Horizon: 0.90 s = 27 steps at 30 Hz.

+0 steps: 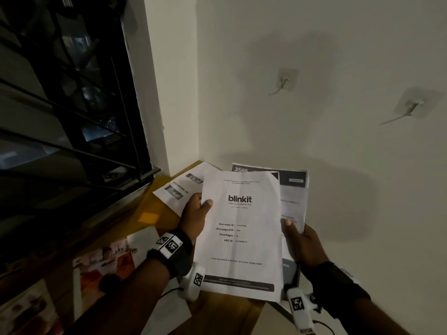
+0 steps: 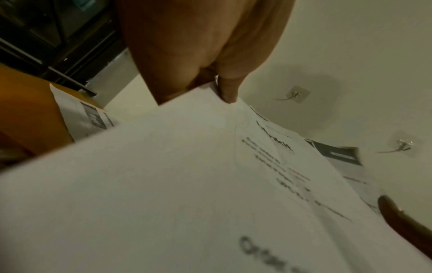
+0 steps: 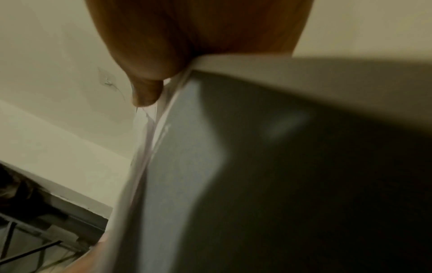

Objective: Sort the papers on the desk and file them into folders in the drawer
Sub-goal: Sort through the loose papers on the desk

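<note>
I hold a white "blinkit" sheet (image 1: 242,235) up in front of me. My left hand (image 1: 196,213) pinches its left edge, thumb on the printed face; the same sheet (image 2: 187,184) fills the left wrist view under my left hand (image 2: 224,86). My right hand (image 1: 300,240) grips a stack of papers with dark headers (image 1: 294,197) just behind the sheet, thumb on top. In the right wrist view my right hand (image 3: 149,88) clamps the edge of that stack (image 3: 149,140). Another printed page (image 1: 179,187) lies on the wooden desk (image 1: 150,204) behind my left hand.
A colourful printed leaflet (image 1: 106,262) and more papers lie on the desk at lower left. A yellow sticky note (image 1: 148,217) sits on the wood. A barred window (image 1: 72,105) is on the left. Two adhesive hooks (image 1: 286,79) stick to the white wall.
</note>
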Tool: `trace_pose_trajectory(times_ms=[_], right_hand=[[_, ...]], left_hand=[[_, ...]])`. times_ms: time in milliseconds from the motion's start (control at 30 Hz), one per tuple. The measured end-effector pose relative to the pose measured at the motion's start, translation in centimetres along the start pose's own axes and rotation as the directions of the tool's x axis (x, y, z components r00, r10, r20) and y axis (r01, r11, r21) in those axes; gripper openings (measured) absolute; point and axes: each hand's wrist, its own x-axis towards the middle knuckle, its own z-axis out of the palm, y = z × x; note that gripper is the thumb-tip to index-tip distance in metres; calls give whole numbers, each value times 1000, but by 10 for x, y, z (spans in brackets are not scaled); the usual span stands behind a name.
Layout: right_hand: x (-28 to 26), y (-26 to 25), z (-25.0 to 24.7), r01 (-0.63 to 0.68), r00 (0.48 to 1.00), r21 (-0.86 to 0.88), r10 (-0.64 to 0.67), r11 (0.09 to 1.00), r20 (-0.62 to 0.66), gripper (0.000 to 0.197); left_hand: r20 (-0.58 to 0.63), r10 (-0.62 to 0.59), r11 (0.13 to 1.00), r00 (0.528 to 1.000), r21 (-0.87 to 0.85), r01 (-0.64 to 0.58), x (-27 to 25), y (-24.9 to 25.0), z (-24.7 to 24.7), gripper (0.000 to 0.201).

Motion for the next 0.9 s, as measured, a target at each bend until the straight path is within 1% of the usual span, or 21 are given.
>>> trace_pose_trajectory(times_ms=[100, 167, 200, 267, 333, 400, 433, 500, 600, 667, 733, 800, 900], right_hand=[[-2, -11, 10, 26, 996, 77, -32, 997, 81, 37], [0, -13, 14, 34, 993, 21, -36, 999, 116, 57], [2, -11, 15, 33, 990, -39, -27, 999, 136, 61], [5, -9, 19, 23, 986, -150, 2, 988, 165, 50], [9, -9, 25, -10, 987, -209, 43, 978, 153, 38], [11, -15, 32, -18, 989, -210, 48, 978, 140, 27], [14, -17, 35, -29, 990, -207, 56, 978, 127, 23], [19, -21, 39, -37, 994, -188, 56, 981, 93, 24], [23, -25, 40, -30, 997, -137, 39, 990, 66, 37], [24, -23, 40, -28, 995, -103, 38, 994, 90, 47], [24, -16, 39, -48, 991, -53, 54, 997, 120, 58], [24, -7, 36, -82, 988, -28, 84, 996, 126, 64], [21, 7, 34, -124, 987, -28, 126, 992, 97, 83]], left_hand=[[-39, -16, 999, 999, 44, 18, -1, -5, 9, 23], [-49, -42, 999, 998, 19, 43, -2, -7, 14, 26], [-54, -52, 999, 997, -2, 52, -3, -8, 16, 28], [-64, -64, 997, 996, -41, 62, -4, -10, 15, 30], [-75, -43, 997, 996, -71, 38, -6, -9, 13, 26], [-89, 10, 994, 996, -110, -20, -11, -1, 10, 21], [-90, 39, 988, 995, -143, -52, -14, 3, 8, 22], [-81, 95, 973, 992, -205, -110, -21, 13, 6, 28], [-43, 150, 955, 988, -251, -156, -30, 20, 2, 31], [16, 147, 957, 989, -255, -138, -34, 18, -1, 31], [83, 111, 968, 990, -234, -89, -38, 9, 0, 29], [124, 47, 979, 991, -201, -21, -41, -4, 3, 30], [151, -30, 979, 988, -197, 59, -43, -21, 9, 41]])
